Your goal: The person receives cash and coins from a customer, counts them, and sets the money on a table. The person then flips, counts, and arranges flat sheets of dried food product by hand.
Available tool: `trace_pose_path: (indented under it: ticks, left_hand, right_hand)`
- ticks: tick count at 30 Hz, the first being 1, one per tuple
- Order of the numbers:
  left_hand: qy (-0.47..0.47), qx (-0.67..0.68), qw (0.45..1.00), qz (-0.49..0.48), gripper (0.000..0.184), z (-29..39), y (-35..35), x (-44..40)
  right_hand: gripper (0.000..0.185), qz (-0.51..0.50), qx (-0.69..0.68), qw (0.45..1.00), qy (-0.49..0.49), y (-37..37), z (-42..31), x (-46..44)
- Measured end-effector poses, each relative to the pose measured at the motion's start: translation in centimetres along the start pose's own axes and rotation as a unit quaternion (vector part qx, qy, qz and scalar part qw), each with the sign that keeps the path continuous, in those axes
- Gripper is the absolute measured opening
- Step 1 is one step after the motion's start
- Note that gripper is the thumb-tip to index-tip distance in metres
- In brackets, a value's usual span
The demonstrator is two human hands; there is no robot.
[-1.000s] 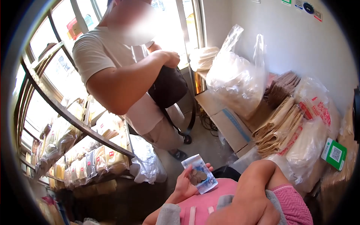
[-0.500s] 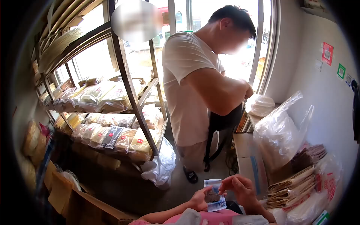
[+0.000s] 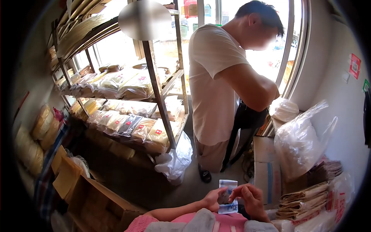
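Observation:
A blue-and-white banknote [image 3: 228, 208] is held in my left hand [image 3: 212, 199], low in the view in front of my pink-clad body. The thumb and fingers of that hand close on the note's left side. Over the note's middle lies something greyish [image 3: 223, 198], too small and blurred to name. My right hand [image 3: 252, 196] is beside the note on its right, fingers bent and drawn together, with the fingertips at the note's edge. Whether something small is pinched there is hidden.
Another person [image 3: 216, 77] in a white shirt stands ahead, arms folded over a black bag [image 3: 251, 116]. A metal rack [image 3: 162, 100] with bagged goods is on the left. An open cardboard box [image 3: 96, 201] sits at lower left. Plastic bags [image 3: 301, 143] and stacked brown bundles [image 3: 301, 203] line the right.
The view has turned left, so the person, rack and wall sit further right. My left hand still holds the banknote; my right fingers have curled in more closely beside it.

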State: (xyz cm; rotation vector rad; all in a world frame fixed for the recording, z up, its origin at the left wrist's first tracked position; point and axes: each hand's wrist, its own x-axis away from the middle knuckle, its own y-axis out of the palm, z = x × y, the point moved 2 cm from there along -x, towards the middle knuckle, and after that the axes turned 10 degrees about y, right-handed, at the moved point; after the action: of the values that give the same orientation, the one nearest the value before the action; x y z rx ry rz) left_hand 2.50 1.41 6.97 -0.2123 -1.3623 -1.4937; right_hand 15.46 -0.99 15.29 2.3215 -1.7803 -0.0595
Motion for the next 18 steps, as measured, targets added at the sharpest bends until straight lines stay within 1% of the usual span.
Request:
trace_pose_path:
  ticks: [2,3,6,7,11,13,14,16,17,18]
  left_hand:
    - [-0.006,0.032,0.999,-0.037,0.035,-0.9,-1.5,-2.0]
    - [0.0,0.038,0.999,-0.037,0.033,-1.0,-1.6,-2.1]
    - [0.011,0.006,1.0,0.023,0.032,-0.3,0.1,0.1]
    - [0.012,0.019,1.0,0.005,0.033,-0.4,-0.1,0.0]
    - [0.039,-0.009,0.999,0.011,0.035,-0.5,-0.1,-0.1]
    - [0.043,-0.018,0.999,0.002,0.036,-0.7,-0.2,-0.2]
    - [0.045,-0.035,0.998,0.016,0.036,-0.7,-0.3,-0.3]
    - [0.041,-0.024,0.998,-0.047,0.039,-1.6,-2.3,-2.7]
    - [0.041,-0.039,0.996,-0.066,0.04,-1.4,-1.7,-1.9]
    - [0.048,-0.053,0.996,-0.06,0.041,-1.2,-1.2,-1.3]
  right_hand:
    - [0.032,-0.004,-0.003,1.0,-0.001,0.0,0.0,0.0]
    - [0.032,-0.005,-0.002,1.0,0.0,-0.1,-0.1,0.0]
    - [0.031,-0.002,0.002,1.0,0.007,-0.2,-0.1,0.2]
    - [0.03,-0.001,0.004,1.0,0.01,-0.3,-0.1,0.1]
    - [0.029,-0.021,0.002,1.0,0.012,-0.5,-0.1,0.0]
    - [0.029,-0.014,-0.003,1.0,0.017,-0.6,-0.3,0.1]
    - [0.029,-0.016,-0.008,1.0,0.022,-0.6,-0.4,0.1]
    - [0.029,-0.028,-0.021,0.999,0.016,-0.7,-0.6,0.1]
    - [0.028,-0.038,-0.032,0.999,0.021,-1.0,-0.4,0.2]
    - [0.028,-0.034,-0.046,0.998,0.021,-0.9,-0.5,0.2]
